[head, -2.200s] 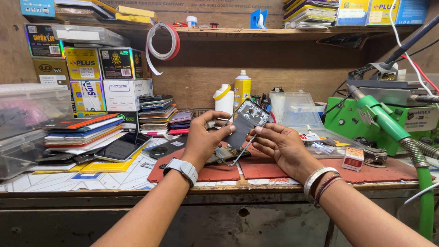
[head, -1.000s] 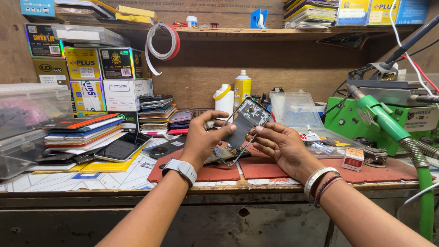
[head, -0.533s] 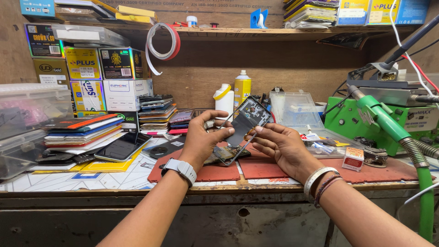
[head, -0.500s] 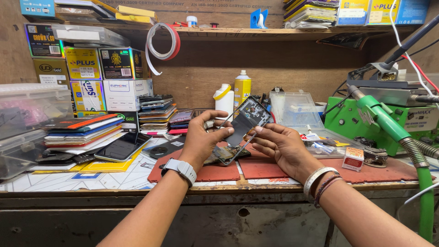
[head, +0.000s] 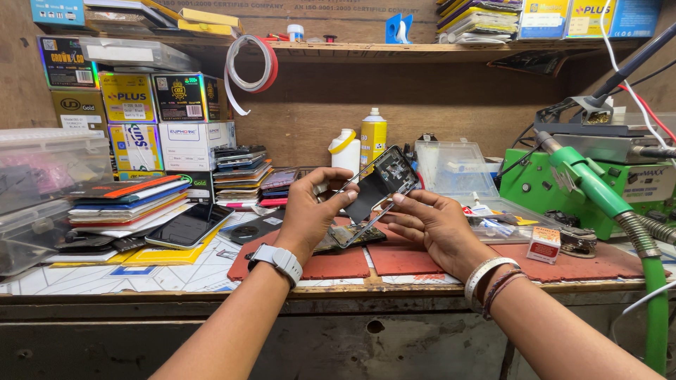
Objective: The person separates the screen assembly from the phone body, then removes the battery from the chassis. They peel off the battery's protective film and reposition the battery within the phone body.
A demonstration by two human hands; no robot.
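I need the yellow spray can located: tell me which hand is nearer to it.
Left. The left hand is just below-left of the yellow spray can; the right hand sits lower, further to its right.

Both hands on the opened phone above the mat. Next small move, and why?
Probably lower the phone onto the red mat before doing more. It is tilted in mid-air, pinched only at its edges by the left hand and the right hand, with its bare inner parts showing. The mat right below would hold it steadier.
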